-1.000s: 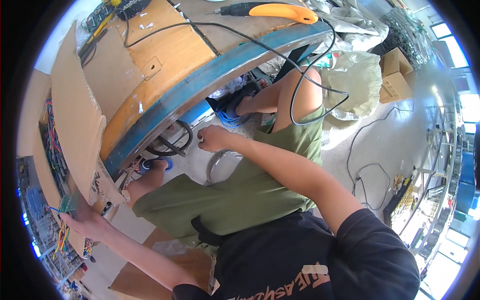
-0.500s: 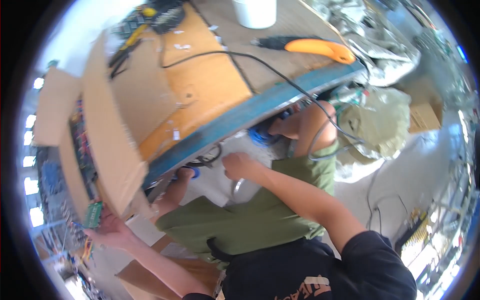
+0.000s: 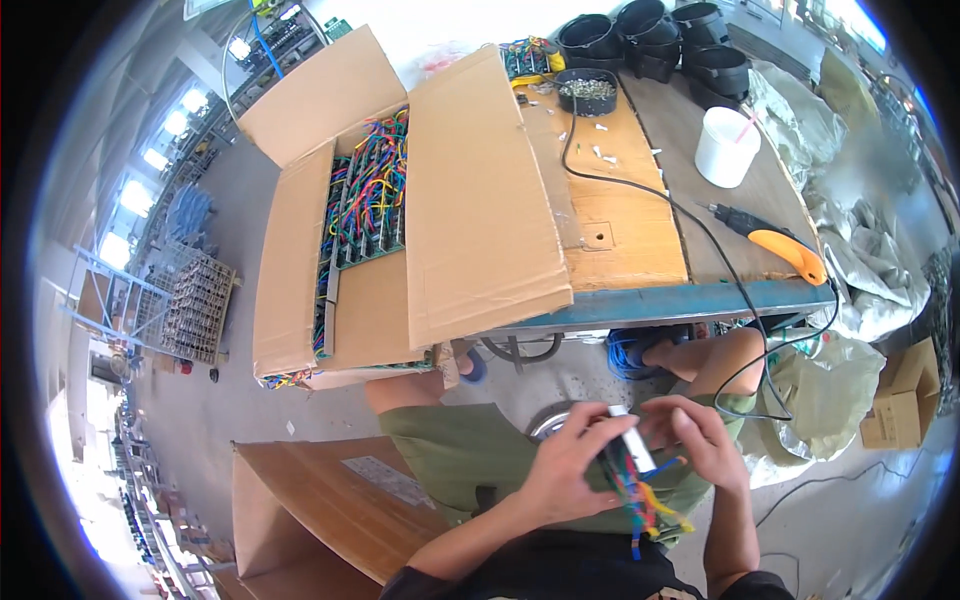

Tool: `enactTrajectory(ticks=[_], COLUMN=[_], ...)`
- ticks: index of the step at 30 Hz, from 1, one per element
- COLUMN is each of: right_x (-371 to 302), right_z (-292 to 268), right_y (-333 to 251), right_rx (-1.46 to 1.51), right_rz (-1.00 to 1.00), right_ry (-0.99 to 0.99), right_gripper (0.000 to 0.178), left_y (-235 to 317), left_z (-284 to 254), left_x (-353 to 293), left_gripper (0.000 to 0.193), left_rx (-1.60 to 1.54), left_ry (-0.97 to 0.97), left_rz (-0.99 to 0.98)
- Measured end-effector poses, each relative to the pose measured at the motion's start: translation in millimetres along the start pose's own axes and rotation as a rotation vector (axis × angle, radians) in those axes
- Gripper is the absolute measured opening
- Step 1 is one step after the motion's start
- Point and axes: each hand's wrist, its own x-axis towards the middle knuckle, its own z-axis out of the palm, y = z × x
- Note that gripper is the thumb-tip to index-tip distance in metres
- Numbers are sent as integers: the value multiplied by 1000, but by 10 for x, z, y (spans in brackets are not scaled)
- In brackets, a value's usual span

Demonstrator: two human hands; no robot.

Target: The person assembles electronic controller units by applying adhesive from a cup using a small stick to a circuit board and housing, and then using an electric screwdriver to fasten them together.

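Over my lap, my left hand [image 3: 575,465] is closed on a circuit board with a white block-like strip [image 3: 637,447] on top. Red, green, blue and yellow wires [image 3: 655,510] hang from the board, and my fingers hide most of it. My right hand [image 3: 700,440] is close beside the strip, its fingers bent and apart with nothing seen between them; whether a fingertip touches the board I cannot tell. Ahead to the left, an open cardboard box [image 3: 490,200] holds rows of green circuit boards with coloured wires [image 3: 375,195].
On the bench stand a white cup [image 3: 727,150], black tubs [image 3: 650,40] and a dish of small metal parts [image 3: 588,90]. An orange-handled tool [image 3: 785,255] trails a black cable beside my right knee. Another carton [image 3: 330,490] sits to my lower left.
My left hand has come from beside the box at the left to over my lap, bringing the circuit board. My right hand has moved right and nearer to me, beside it. The view has shifted.
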Motion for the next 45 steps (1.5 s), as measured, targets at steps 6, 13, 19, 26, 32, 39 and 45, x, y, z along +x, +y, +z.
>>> enactTrajectory(ticks=[6,13,19,26,32,39,45], right_x=[-181,174,494,531,649,667,635], right_z=[-95,200,231,139,420,400,395], right_y=[313,224,33,8,-45,65,45], right_rx=[147,230,-276,-88,-505,-436,-336], right_rz=[-79,121,-52,-109,-227,-230,-200], right_ry=[-177,48,251,378,616,487,473], right_gripper=[54,41,41,19,22,21,23], left_y=[-169,-462,-789,-622,-527,-720,-684], left_z=[210,132,49,370,555,544,522], left_x=[67,146,215,553,666,599,591], left_gripper=[94,100,71,25,28,36,34], left_rx=[212,160,-954,-685,-398,-579,-703], left_ry=[-106,-67,43,194,404,358,343], left_rz=[131,75,-447,-362,-328,-358,-438])
